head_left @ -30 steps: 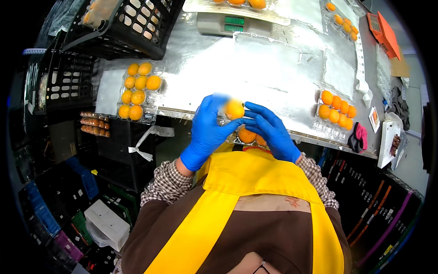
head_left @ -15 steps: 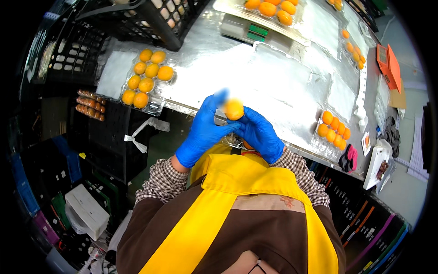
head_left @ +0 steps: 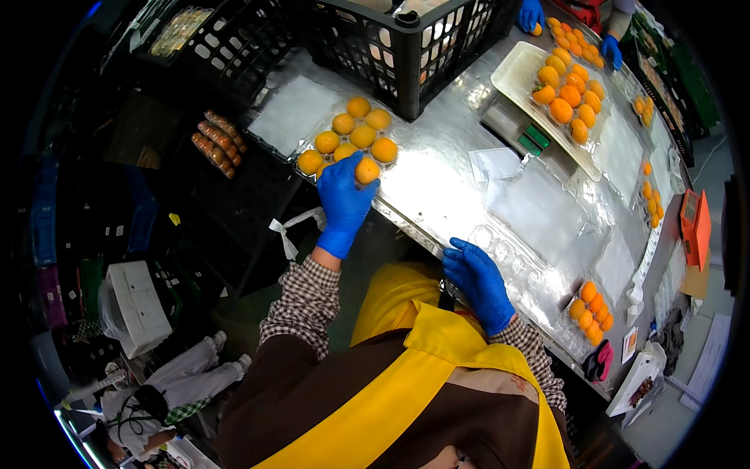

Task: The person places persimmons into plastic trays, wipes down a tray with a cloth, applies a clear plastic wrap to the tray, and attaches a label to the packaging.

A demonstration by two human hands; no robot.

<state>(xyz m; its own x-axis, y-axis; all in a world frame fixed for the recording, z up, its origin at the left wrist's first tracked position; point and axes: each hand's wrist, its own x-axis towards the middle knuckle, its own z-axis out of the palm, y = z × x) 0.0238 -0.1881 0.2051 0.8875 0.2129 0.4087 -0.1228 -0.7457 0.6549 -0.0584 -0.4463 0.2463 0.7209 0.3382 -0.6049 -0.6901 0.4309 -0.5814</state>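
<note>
My left hand, in a blue glove, is closed around a round orange fruit at the near edge of a clear plastic tray. Several similar yellow-orange fruits sit in the tray's cups, and my fingers hide part of the near row. My right hand, also gloved in blue, is at the table's front edge with its fingers stretched out and nothing in them. Beside it on the metal table lies clear plastic packaging.
Black crates stand behind the tray. A scale carries a white board with a pack of fruits. Another fruit pack lies to the right. At the far right, another person's blue-gloved hands are near more fruit.
My left hand has moved left with the fruit to the tray. My right hand has come away from the fruit and opened. The view has swung left, bringing another person's gloved hands into sight.
</note>
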